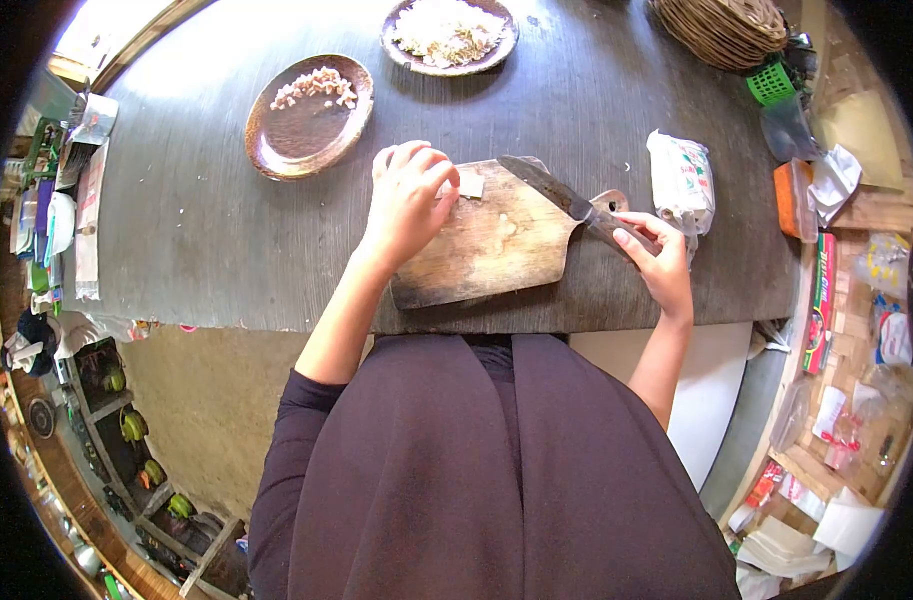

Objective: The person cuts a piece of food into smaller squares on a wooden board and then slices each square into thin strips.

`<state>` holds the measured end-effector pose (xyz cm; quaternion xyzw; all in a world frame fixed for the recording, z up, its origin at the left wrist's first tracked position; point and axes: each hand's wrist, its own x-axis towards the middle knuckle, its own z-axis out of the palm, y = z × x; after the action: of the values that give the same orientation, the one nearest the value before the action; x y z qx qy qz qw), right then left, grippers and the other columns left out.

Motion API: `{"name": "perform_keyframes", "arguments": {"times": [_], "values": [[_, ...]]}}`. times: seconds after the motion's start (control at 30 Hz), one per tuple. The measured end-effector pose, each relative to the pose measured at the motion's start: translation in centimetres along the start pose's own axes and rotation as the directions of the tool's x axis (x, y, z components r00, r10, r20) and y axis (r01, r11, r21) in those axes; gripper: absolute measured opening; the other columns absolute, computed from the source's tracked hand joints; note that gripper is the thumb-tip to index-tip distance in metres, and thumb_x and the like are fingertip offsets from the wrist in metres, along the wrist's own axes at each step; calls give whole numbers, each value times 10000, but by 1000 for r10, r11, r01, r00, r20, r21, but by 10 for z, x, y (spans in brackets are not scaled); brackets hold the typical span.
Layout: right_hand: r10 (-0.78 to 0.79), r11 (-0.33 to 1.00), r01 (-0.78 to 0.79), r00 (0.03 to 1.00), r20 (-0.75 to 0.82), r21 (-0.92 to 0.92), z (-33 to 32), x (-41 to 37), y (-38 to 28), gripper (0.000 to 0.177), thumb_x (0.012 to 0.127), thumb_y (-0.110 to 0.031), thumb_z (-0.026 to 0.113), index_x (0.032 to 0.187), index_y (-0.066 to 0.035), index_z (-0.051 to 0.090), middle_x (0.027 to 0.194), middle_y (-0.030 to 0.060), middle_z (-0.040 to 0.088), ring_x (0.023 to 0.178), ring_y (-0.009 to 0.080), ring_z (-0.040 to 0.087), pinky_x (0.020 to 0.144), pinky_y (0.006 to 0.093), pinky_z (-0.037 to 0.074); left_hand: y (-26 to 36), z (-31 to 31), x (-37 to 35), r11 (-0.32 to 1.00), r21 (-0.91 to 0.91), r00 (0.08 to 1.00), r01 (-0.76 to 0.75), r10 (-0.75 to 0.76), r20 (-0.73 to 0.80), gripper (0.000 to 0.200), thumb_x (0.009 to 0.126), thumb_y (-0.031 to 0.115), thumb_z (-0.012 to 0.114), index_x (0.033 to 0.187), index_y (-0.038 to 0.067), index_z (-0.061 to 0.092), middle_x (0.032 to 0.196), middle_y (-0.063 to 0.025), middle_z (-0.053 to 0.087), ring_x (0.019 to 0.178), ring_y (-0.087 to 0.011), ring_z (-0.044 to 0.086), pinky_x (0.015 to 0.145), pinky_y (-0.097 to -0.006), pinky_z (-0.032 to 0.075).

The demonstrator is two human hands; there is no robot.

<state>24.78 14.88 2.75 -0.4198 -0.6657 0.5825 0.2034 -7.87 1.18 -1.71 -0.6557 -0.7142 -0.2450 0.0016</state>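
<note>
In my right hand (658,262) is a knife (548,190), gripped by its dark handle, its broad dark blade slanting up and left over the board's far right corner. My left hand (408,210) is at the board's left side, fingers curled and fingertips right at a small white piece of food (471,186). Beneath both lies a worn wooden cutting board (486,250), its holed handle pointing right, below the knife. The board's far left part is hidden by my left hand.
Beyond my left hand stands a brown plate (306,145) with small pinkish diced pieces (316,88). Farther back, another plate (456,70) holds pale chopped food (448,32). A white plastic package (681,180) lies right of the board; a wicker stack (724,30) sits at the back right.
</note>
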Motion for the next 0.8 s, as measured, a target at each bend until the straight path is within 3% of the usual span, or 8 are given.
{"name": "perform_keyframes", "arguments": {"times": [0.07, 0.3, 0.5, 0.67, 0.8], "values": [[-15, 1000, 15, 1000, -5, -1, 0, 0, 4, 282, 946, -139, 763, 1163, 38, 731, 1041, 46, 737, 940, 84, 649, 851, 243, 519, 1, 0, 0, 1000, -16, 999, 11, -10, 31, 204, 850, 185, 764, 1045, 164, 709, 1121, -7, 665, 1208, -241, 570, 1054, -456, 344], [1, 1000, -1, 1000, -9, 13, 6, -4, 8, 279, 945, -145, 767, 1159, 31, 734, 991, 12, 721, 889, 56, 620, 795, 215, 500, 1, 5, 7, 1000, -27, 1000, 1, -1, -4, 320, 848, 202, 763, 1164, 169, 733, 1063, -31, 662, 1130, -240, 574, 1015, -444, 355], [0, 998, 3, 999, -48, 63, 10, -10, 8, 280, 940, -141, 775, 1166, 20, 735, 963, -4, 710, 844, 40, 599, 740, 204, 488, -2, 2, 15, 999, 15, 997, 38, -39, 73, 283, 831, 247, 783, 1099, 168, 742, 1009, -34, 642, 1105, -263, 560, 993, -444, 371], [-2, 999, 6, 997, -75, 45, 3, -14, 15, 287, 937, -140, 779, 1170, 20, 732, 975, -2, 712, 845, 41, 606, 732, 203, 494, -1, 2, 22, 1000, -5, 1000, 7, -7, -18, 159, 824, 200, 785, 963, 164, 717, 980, -18, 653, 1089, -259, 567, 971, -433, 385], [52, 998, -49, 995, -83, 31, 3, -18, 6, 298, 935, -146, 781, 1178, 19, 729, 981, 1, 713, 842, 38, 604, 732, 201, 492, 8, -6, 19, 998, -38, 999, -44, 44, 1, 127, 823, 179, 775, 909, 174, 682, 945, -16, 643, 1050, -254, 573, 949, -436, 384]]}}
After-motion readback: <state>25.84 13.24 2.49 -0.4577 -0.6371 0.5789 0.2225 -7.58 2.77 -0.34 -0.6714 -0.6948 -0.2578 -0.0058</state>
